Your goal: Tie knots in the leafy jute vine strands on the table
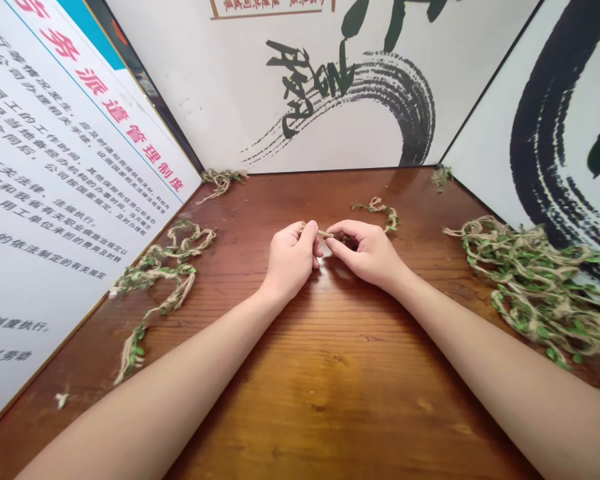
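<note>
A thin tan twine with green leaves (392, 219) runs between my two hands above the middle of the wooden table (325, 373). My left hand (294, 257) pinches one part of it between thumb and fingers. Close beside it on the right, my right hand (367, 252) pinches the twine with thumb and index finger. The rest of the strand passes behind my right hand and curls on the table beyond it. The fingers partly hide the held stretch of twine.
A large heap of leafy twine (545, 287) lies at the right. More leafy twine (167, 267) lies at the left, with small bunches in the back left (223, 180) and back right (441, 176) corners. Printed panels (330, 133) stand around the table. A white scrap (61, 400) lies at the lower left.
</note>
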`<state>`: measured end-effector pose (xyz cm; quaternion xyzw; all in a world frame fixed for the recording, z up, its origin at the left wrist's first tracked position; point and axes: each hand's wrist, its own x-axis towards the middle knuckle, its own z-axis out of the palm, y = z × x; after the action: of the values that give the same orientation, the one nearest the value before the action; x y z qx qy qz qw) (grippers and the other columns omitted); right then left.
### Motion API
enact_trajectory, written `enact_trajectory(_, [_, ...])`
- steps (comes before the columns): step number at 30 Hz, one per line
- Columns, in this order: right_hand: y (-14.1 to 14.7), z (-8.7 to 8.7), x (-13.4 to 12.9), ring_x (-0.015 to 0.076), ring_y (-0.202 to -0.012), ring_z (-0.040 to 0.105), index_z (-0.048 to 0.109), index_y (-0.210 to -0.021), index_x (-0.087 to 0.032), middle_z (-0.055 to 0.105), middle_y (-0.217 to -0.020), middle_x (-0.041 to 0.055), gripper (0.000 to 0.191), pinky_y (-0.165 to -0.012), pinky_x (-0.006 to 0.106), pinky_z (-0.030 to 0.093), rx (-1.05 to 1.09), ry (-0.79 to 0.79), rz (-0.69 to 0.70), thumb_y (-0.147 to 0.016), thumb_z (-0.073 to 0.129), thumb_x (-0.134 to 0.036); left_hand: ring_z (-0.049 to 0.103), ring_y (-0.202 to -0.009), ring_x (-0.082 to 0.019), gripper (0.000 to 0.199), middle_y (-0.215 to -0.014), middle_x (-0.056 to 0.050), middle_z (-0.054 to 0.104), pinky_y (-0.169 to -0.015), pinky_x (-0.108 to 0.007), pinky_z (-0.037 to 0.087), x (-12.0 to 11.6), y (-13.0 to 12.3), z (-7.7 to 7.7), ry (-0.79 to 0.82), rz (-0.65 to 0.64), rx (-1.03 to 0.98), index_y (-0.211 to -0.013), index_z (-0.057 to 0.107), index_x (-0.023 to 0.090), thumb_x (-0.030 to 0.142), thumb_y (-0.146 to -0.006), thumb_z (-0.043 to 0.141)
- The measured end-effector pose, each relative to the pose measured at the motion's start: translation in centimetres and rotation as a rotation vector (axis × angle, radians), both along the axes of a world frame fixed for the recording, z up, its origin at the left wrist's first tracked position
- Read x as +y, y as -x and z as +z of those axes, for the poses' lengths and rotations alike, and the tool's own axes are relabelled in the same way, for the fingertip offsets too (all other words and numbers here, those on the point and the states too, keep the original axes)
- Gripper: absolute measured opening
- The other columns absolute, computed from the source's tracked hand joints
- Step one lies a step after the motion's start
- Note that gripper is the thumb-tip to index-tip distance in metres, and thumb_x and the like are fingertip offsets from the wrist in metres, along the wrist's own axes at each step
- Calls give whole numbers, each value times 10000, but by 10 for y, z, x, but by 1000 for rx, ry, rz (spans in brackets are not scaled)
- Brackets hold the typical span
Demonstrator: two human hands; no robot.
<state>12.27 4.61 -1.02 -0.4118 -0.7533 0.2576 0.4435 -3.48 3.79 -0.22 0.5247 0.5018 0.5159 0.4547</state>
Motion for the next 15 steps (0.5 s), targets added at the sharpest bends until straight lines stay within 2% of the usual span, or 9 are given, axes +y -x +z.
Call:
enact_trajectory(12, [0,1,-1,152,-669,603,716,-878,-198,735,-800,23,109,-650,293,465,13,32,14,-894,632,-265,461,-376,-70,360,-530,25,558,-397,-199,362,0,1,0,-11,63,0,-607,517,192,319,-942,558])
enact_trajectory(15, [0,1,-1,149,-646,595,715,-955,-199,728,-781,16,130,-643,293,462,29,78,20,-899,627,-276,458,-377,-70,369,-513,23,545,-395,-195,363,0,0,1,-5,44,15,-593,514,190,310,-938,565])
